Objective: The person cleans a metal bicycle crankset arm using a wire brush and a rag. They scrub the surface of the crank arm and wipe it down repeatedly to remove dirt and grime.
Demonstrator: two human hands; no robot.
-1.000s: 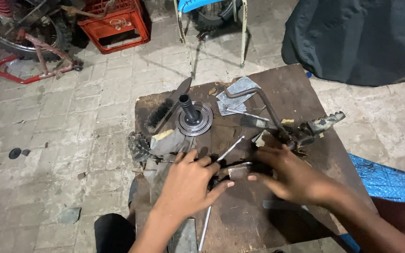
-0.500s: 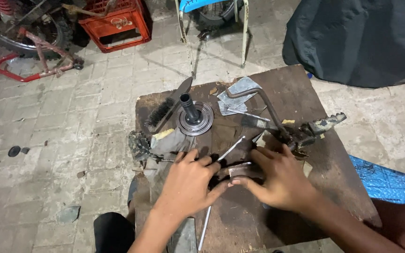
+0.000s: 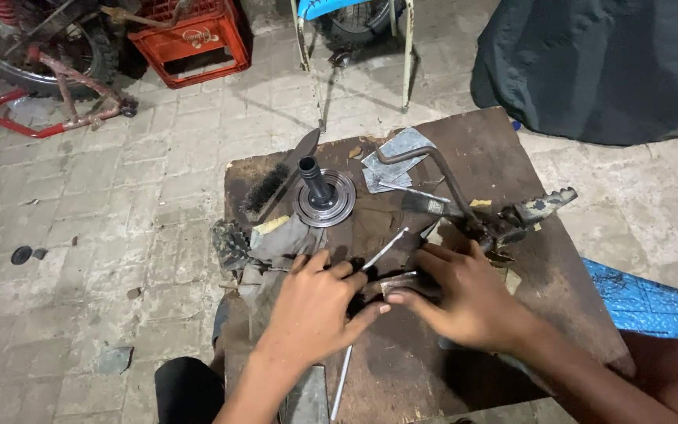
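A: Where's the small dark part [image 3: 390,284]?
B: Centre of the wooden board [image 3: 512,165], near side, pinched between both hands.

A: Left hand [image 3: 311,310]?
B: Palm down, fingers spread flat, thumb pushed right against the part. Pressing, not wrapped around anything.

A: Right hand [image 3: 464,294]?
B: Also palm down, fingers curled left onto the same part, thumb underneath. Looks like a loose grip on its right end; exact hold hidden by the fingers.

A: Which hand closer?
B: Both touching. Left covers the left end, right the right end. No gap to close.

A: Long axis?
B: Roughly left-right, along the line between the two thumbs. Shape mostly covered, so can't tell more.

A: That thin metal rod [image 3: 384,249]?
B: Runs diagonally, near-left to far-right, passing just beyond the left fingertips. Second thin rod [image 3: 342,383] pokes out toward the near edge below the hands. Same piece or two, can't tell.

A: Anything in the way?
B: Round hub with upright shaft [image 3: 322,196] just beyond the left hand, apart from it. Wire brush [image 3: 264,188] far-left of that. Bent lever with foot peg [image 3: 512,220] far-right, just beside the right knuckles. Grey rag [image 3: 276,243] touching the left hand's far-left side.
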